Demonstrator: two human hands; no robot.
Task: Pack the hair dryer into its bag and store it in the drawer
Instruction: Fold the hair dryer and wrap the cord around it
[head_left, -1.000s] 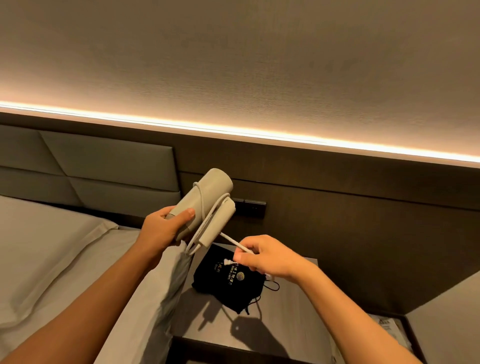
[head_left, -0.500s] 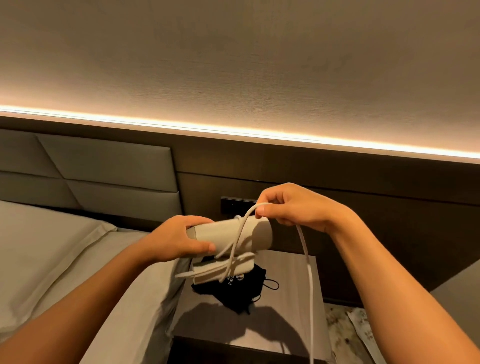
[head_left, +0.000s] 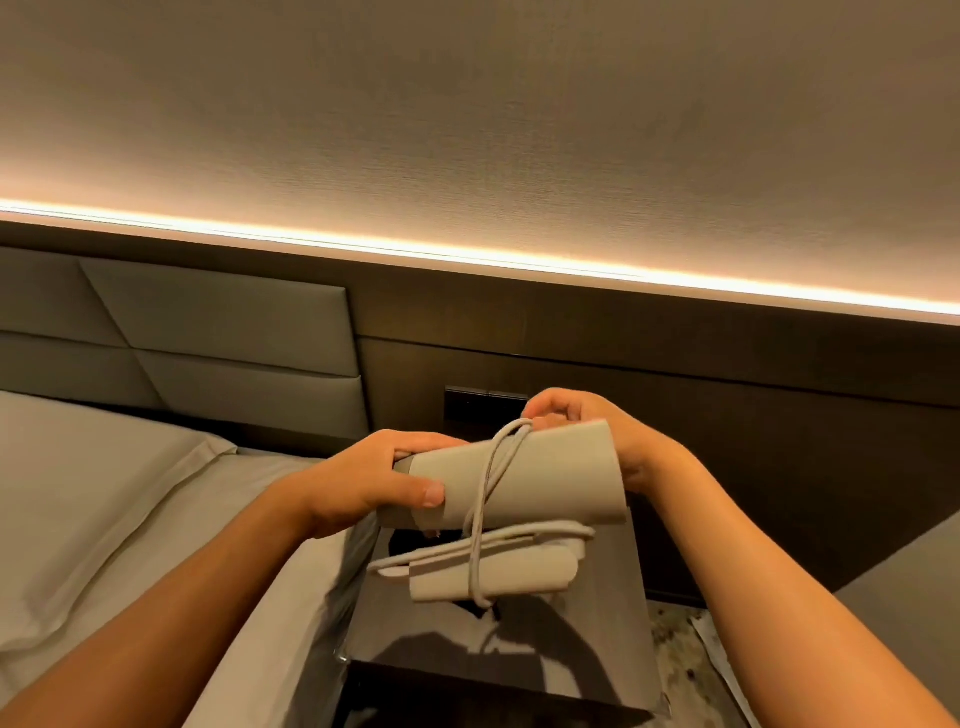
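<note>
Left hand (head_left: 363, 488) grips the hair dryer (head_left: 519, 480) barrel's left end, thumb on front. Right hand (head_left: 587, 431) curls behind its right end, pinching the cord (head_left: 488, 499).

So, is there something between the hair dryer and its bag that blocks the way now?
No separate obstacle shows. The left hand and right hand hold the hair dryer above the nightstand, cord wrapped around it. The dryer itself hides most of the bag, so whether its mouth is open cannot be told.
</note>
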